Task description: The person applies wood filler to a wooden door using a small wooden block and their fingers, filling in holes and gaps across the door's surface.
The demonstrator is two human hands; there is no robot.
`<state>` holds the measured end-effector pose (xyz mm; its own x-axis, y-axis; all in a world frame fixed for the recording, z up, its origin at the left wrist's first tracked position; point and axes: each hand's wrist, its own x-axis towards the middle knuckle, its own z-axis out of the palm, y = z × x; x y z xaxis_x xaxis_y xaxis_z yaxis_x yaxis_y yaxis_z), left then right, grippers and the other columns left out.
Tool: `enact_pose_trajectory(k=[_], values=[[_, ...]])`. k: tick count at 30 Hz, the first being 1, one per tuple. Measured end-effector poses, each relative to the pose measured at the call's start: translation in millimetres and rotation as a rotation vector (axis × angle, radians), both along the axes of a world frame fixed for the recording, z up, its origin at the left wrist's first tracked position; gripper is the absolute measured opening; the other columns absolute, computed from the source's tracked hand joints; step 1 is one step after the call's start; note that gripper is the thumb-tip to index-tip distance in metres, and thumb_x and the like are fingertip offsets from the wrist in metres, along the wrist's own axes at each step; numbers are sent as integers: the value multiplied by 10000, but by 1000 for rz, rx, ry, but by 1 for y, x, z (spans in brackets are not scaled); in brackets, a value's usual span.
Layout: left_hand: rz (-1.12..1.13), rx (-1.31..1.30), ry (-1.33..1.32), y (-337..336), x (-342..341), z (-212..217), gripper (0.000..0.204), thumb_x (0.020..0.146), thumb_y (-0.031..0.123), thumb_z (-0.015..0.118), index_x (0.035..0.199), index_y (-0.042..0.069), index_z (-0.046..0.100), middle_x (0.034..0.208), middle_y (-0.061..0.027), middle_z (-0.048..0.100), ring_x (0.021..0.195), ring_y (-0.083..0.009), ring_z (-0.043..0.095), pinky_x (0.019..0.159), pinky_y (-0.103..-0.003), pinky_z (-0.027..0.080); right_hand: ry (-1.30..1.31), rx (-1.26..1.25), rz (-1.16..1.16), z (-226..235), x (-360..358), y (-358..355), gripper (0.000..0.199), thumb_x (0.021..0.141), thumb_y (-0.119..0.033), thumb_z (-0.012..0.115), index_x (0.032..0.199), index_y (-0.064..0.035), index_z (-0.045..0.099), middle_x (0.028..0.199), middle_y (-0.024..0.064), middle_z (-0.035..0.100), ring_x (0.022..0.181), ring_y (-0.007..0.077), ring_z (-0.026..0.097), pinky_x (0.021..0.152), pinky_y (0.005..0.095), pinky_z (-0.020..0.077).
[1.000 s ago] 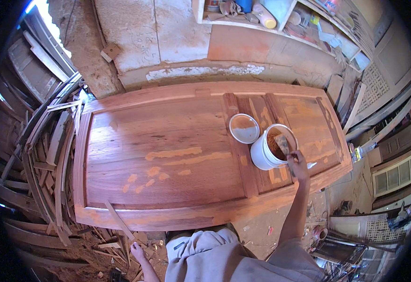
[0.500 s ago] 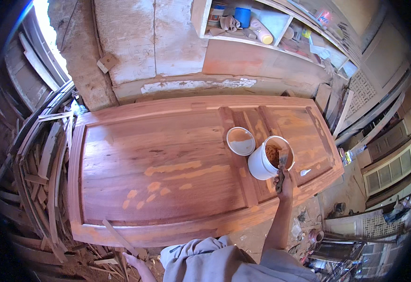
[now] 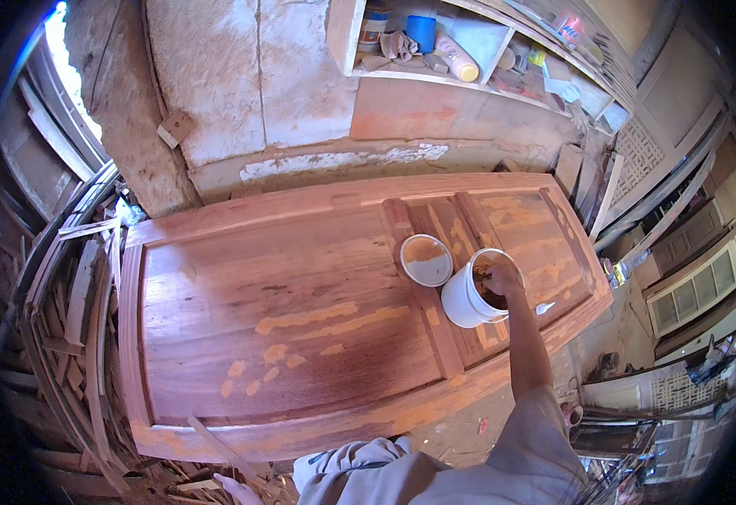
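My right hand (image 3: 502,279) reaches down into a white bucket (image 3: 462,305) of orange-brown filler, closed on a putty knife whose blade is mostly hidden inside. Beside the bucket lies its round lid (image 3: 428,268), smeared with filler. Both rest on a large panelled wooden door (image 3: 216,311) lying flat, with orange filler patches (image 3: 305,318) on its panels and frame. Low at the left, my left hand (image 3: 231,488) hangs past the door's near edge with its fingers stretched out, holding nothing I can see. A thin wooden strip (image 3: 216,442) leans against that edge close to it.
A small white nozzle-like piece (image 3: 544,308) lies right of the bucket. Scrap wood (image 3: 73,337) is heaped along the left. Behind the door, a wall shelf (image 3: 435,74) holds cans and cloths. Boards and a windowed door (image 3: 696,290) stand at the right.
My right hand has moved forward from the bucket's near rim into its mouth, taking the putty knife down into the filler. My left hand has shifted slightly lower in view.
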<state>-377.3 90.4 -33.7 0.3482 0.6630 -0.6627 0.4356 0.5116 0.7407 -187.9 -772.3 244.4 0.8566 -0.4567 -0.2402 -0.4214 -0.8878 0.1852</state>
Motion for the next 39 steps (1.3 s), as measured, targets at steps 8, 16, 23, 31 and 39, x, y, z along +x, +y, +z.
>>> enact_pose_trajectory(k=[8,16,23,31,39], values=[[22,44,11,13,7,0,695,1018,555,388,1314,-59,526,1261,-178,595,1065,-321,608,920,-439,510,139,52,103,15,14,-21,308,763,-324,649,922,-82,755,917,163,718,789,340,690,777,427,554],[12,-6,20,3,3,-6,707,1016,561,385,1318,-63,519,1262,-175,596,1064,-323,609,917,-433,511,-163,740,-477,60,-53,13,272,932,-255,591,875,-2,673,557,81,589,425,158,567,372,315,425],[-47,12,7,6,20,-3,717,1015,567,382,1321,-67,513,1263,-172,597,1063,-325,609,915,-429,511,-592,768,-405,36,-104,43,276,956,-236,588,1033,27,622,785,120,660,473,160,614,397,308,477],[-23,223,63,39,57,2,688,1023,512,410,1301,-109,507,1245,-238,597,1058,-352,618,885,-440,516,-848,520,-270,5,-120,68,231,896,-89,688,1018,-11,507,826,95,596,550,145,624,443,281,490],[33,506,139,51,59,-8,651,1024,467,442,1271,-132,511,1218,-284,601,1047,-374,623,869,-451,518,-1321,815,-506,3,-107,122,190,940,-107,625,1107,-31,577,902,70,623,752,152,618,575,292,533]])
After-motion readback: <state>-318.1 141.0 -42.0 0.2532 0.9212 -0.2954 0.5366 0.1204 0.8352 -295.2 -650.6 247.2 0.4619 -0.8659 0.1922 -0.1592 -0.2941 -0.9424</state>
